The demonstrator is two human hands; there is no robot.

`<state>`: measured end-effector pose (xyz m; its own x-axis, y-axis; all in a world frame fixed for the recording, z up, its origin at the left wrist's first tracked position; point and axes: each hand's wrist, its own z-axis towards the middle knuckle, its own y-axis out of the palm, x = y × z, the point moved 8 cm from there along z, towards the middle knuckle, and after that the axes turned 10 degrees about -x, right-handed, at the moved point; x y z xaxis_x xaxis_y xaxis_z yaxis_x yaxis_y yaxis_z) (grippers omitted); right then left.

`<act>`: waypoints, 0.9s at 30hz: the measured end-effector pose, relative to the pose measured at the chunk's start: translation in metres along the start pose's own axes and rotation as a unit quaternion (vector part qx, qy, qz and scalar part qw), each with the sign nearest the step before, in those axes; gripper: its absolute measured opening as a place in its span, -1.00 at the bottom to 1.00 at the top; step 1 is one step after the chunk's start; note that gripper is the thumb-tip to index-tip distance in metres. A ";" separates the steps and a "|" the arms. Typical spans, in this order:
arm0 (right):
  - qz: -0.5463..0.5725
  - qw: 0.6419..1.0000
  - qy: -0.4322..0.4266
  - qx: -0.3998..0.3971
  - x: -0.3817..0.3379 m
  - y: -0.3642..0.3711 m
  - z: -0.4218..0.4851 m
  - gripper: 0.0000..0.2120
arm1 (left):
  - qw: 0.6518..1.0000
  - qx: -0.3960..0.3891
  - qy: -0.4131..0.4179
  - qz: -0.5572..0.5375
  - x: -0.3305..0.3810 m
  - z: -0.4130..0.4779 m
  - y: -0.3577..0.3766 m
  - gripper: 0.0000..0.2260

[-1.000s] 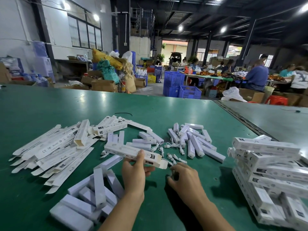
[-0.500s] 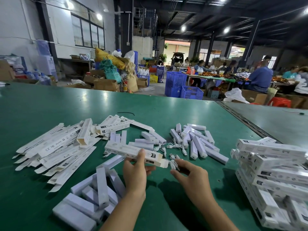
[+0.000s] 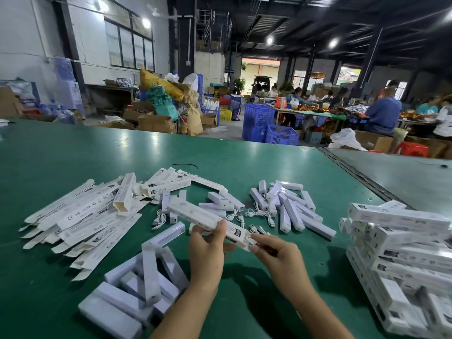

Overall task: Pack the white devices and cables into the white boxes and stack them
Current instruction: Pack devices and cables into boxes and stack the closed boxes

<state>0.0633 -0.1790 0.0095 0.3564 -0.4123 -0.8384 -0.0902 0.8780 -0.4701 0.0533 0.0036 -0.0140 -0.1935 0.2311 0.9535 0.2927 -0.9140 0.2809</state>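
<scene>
The white box (image 3: 195,214) being filled is just below the middle of the frame, held off the table and slanting down from upper left to lower right. The left hand (image 3: 206,250) grips it from the near side around its right half, thumb laid across the top face and fingers curled underneath. The right hand (image 3: 277,254) meets the box's lower right end. Its fingertips (image 3: 255,241) are pinched on a small white cable (image 3: 250,241) right at the box's mouth; how far the cable is inside, I cannot tell.

Just beyond the hands, loose cables (image 3: 259,212) lie scattered on the green table (image 3: 73,155). To the right of centre is a jumble of white devices (image 3: 292,211), some lying across others, and a few more sit behind the held box. A second heap of devices (image 3: 146,277) fills the lower left, close by the left forearm. Across the left of the frame spreads a fan of flat box sleeves (image 3: 80,216), overlapping one another, with one opened box (image 3: 124,194) lying on top of them. Along the right edge the packed boxes (image 3: 396,243) are stacked in rough layers, several high.

A thin black wire (image 3: 184,165) lies alone on the table above the sleeves. Past the table's far edge, blue crates (image 3: 269,128) stand on the floor in the upper middle. Cartons and sacks (image 3: 159,113) are piled at upper left, and people (image 3: 382,113) sit at worktables in the upper right.
</scene>
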 end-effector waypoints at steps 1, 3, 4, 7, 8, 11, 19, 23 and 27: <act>0.024 1.000 0.016 -0.006 0.003 0.000 0.001 -0.71 | 1.000 -0.008 0.002 0.005 0.000 0.000 0.001 -0.93; 0.093 0.995 0.045 -0.007 0.010 0.001 0.002 -0.70 | 1.000 -0.018 0.008 0.009 0.001 -0.001 0.003 -0.92; 0.134 0.989 0.059 0.003 0.012 0.001 0.002 -0.71 | 1.000 -0.024 0.009 0.017 0.001 -0.001 0.004 -0.91; 0.224 0.969 0.098 0.023 0.018 0.001 -0.002 -0.68 | 0.999 -0.040 0.005 0.032 0.001 -0.003 0.008 -0.89; 0.244 0.964 0.108 0.023 0.019 0.001 -0.003 -0.67 | 0.999 -0.042 0.004 0.030 0.001 -0.003 0.009 -0.89; 0.287 0.948 0.137 0.014 0.024 0.004 -0.006 -0.66 | 0.998 -0.050 0.003 0.033 0.002 -0.004 0.011 -0.88; 0.495 0.849 0.183 -0.025 0.029 0.025 -0.006 -0.77 | 0.996 -0.073 0.022 0.039 0.003 -0.003 0.015 -0.87; 0.412 0.896 0.166 -0.030 0.029 0.018 -0.006 -0.82 | 0.995 -0.096 0.016 0.013 -0.002 -0.002 0.020 -0.83; 0.203 0.975 0.093 -0.019 0.017 0.005 -0.001 -0.90 | 0.994 -0.105 0.020 0.036 -0.005 0.000 0.019 -0.64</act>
<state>0.0675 -0.1818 -0.0076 0.1098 -0.0733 -0.9912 -0.2245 0.9697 -0.0966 0.0600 -0.0150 -0.0137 -0.2166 0.1534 0.9641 0.1057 -0.9781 0.1794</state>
